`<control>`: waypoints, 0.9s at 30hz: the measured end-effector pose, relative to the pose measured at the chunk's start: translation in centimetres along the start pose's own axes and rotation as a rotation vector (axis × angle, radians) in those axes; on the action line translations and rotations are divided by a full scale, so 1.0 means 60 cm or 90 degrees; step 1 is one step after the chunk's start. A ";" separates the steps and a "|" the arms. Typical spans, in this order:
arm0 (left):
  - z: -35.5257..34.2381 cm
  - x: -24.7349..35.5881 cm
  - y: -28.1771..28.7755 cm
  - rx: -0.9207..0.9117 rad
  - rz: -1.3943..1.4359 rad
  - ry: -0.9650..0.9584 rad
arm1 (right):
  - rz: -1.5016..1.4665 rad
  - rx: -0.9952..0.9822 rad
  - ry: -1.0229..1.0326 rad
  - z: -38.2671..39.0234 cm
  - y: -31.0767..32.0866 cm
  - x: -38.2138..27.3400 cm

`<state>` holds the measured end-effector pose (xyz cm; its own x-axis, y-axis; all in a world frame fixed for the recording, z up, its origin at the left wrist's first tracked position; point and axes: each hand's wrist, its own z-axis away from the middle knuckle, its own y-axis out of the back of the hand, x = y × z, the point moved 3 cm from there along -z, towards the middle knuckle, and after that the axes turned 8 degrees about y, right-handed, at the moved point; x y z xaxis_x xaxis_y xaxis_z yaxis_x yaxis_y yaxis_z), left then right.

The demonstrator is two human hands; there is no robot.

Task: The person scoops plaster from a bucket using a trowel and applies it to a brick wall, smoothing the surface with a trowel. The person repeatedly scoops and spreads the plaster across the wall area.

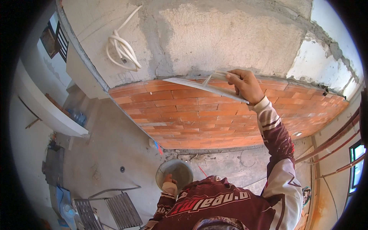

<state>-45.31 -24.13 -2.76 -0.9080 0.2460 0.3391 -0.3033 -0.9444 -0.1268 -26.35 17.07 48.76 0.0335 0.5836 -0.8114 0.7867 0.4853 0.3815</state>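
Note:
A flat metal plastering trowel (209,89) with a pale handle is in my right hand (246,85), its fingers wrapped round the handle. The long blade lies at the upper edge of the orange brick wall (184,111), just below the rough plaster. Whether the blade touches the bricks is hard to tell. Low at the left, my left hand (170,179) is over the near left side of a grey bucket (186,168). Its fingers look curled, but what they hold, if anything, does not show. The bucket's contents look grey and indistinct.
A coiled white cable (124,51) hangs from the plastered wall (230,38). Below left, a dark slatted folding chair (122,210) stands on the concrete floor (103,153). Reddish poles (333,140) slant along the right side. Blue bottles (78,117) stand at the far left.

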 end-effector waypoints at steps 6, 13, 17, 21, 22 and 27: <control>0.006 -0.001 -0.001 -0.026 0.018 -0.019 | 0.021 0.029 -0.048 0.005 0.047 0.019; 0.010 -0.008 -0.005 0.032 0.067 -0.030 | -0.087 0.059 -0.117 0.024 0.106 0.030; 0.068 0.006 -0.027 0.044 0.016 -0.059 | -0.045 0.072 -0.079 0.050 0.095 -0.003; 0.044 -0.007 -0.010 0.041 -0.051 -0.104 | 0.010 -0.041 -0.074 0.106 0.039 0.019; 0.038 -0.011 -0.009 0.024 -0.022 -0.133 | 0.048 -0.081 -0.046 0.126 0.005 0.042; 0.017 -0.022 -0.031 -0.029 -0.022 -0.141 | 0.147 -0.396 0.046 0.285 -0.232 0.227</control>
<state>-43.27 -22.94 -2.00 -0.8125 0.2202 0.5398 -0.3507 -0.9242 -0.1509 -26.32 7.12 24.80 0.1004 0.7495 -0.6544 0.2612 0.6147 0.7442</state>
